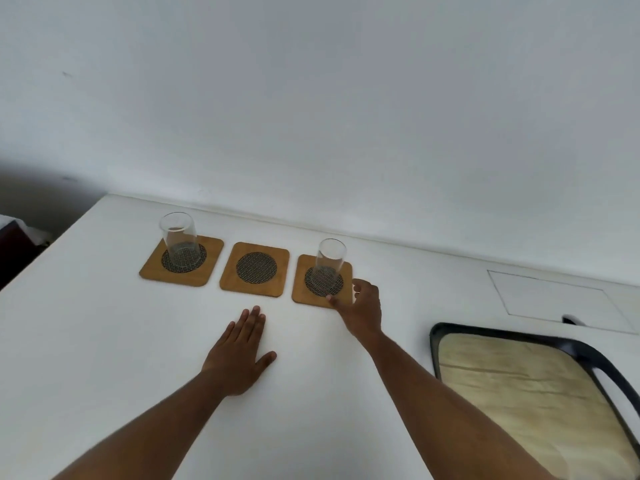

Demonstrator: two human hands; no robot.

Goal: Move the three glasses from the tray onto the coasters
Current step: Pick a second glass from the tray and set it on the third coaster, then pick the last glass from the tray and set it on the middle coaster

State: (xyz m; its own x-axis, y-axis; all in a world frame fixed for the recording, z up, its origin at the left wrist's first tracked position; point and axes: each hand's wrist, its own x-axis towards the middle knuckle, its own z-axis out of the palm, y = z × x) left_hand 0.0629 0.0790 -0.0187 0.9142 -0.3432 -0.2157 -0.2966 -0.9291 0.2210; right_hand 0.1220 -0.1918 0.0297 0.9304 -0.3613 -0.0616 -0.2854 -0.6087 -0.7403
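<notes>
Your forearms are bare to the frame edge, no sleeves in view. Your hands, left hand (pixel 239 355) and right hand (pixel 362 311), carry no gloves, rings, watch or bands visible.

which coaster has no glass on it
The middle coaster; the left coaster and right coaster each hold a glass.

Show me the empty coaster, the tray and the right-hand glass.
Empty coaster (pixel 256 268): head view, mesh centre.
Tray (pixel 437 332): head view, black rim, near-left corner.
Right glass (pixel 331 261): head view, clear wall, mid-height.
</notes>
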